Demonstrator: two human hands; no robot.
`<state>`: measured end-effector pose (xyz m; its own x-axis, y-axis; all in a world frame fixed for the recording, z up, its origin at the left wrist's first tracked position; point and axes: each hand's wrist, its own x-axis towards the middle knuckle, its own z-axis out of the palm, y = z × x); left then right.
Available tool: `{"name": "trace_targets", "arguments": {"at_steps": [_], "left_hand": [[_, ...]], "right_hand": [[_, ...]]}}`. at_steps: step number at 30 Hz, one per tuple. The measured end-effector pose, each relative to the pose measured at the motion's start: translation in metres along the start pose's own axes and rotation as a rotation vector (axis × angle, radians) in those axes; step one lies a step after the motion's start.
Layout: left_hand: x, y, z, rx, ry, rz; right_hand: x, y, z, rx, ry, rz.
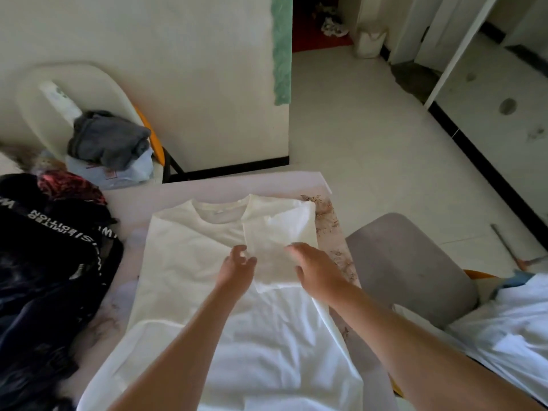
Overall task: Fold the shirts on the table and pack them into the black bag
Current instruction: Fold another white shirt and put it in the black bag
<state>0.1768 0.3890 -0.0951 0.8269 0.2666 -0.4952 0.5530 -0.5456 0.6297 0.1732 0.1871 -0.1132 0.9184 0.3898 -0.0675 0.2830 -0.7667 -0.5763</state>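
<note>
Table [207,188], white shirt [184,262] — sleeve [278,232] folded inward (creased)

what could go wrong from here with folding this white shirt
The white fabric t-shirt is rumpled across its lower half, so folding further now would likely press creases in.
Its folded-in sleeve lies loose at the right hand and may flop back once released.
The shirt's right side runs along the pale table edge and could slip off.

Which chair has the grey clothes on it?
The white chair against the far-left wall; grey clothes sit on its seat. The grey chair beside the table has none.
</note>
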Motion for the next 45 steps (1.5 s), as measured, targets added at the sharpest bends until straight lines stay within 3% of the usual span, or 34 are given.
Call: {"name": "trace_targets", "arguments": {"at_steps": [3,5,8,11,13,16,19,23,26,32,36,42,45], "left_hand": [[0.004,0.001,0.014,0.194,-0.017,0.131],[0.008,0.004,0.025,0.481,-0.029,0.184],[0.014,0.012,0.036,0.755,0.021,0.266],[0.025,0.023,0.041,0.732,0.106,0.485],[0.035,0.026,0.045,0.807,0.010,0.563],[0.052,0.019,0.044,0.919,-0.200,0.459],[0.060,0.008,0.038,0.925,-0.214,0.436],[0.053,0.002,0.033,0.923,-0.159,0.457],[0.037,-0.002,0.033,0.863,-0.092,0.517],[-0.021,-0.023,0.041,0.519,0.030,0.735],[-0.065,-0.048,0.042,0.473,-0.111,0.759],[-0.126,-0.096,0.025,0.567,-0.471,0.676],[-0.147,-0.123,0.020,0.660,-0.553,0.678]], "right_hand": [[-0.014,0.014,0.007,-0.267,-0.232,0.057],[-0.025,0.022,0.012,-0.392,-0.296,0.056],[-0.026,0.024,0.009,-0.465,-0.220,0.047],[0.002,0.020,-0.005,-0.468,-0.028,0.030],[0.023,0.023,-0.009,-0.509,-0.007,0.031],[0.046,0.033,-0.010,-0.512,-0.208,0.057],[0.056,0.052,-0.012,-0.490,-0.399,0.140],[0.052,0.063,-0.007,-0.485,-0.381,0.161],[0.035,0.052,-0.004,-0.404,-0.319,0.197],[-0.047,0.018,0.010,-0.303,-0.012,0.189],[-0.111,-0.012,0.022,-0.278,0.038,0.206],[-0.192,-0.072,0.042,-0.130,-0.205,0.335],[-0.224,-0.093,0.057,-0.152,-0.277,0.328]]}}
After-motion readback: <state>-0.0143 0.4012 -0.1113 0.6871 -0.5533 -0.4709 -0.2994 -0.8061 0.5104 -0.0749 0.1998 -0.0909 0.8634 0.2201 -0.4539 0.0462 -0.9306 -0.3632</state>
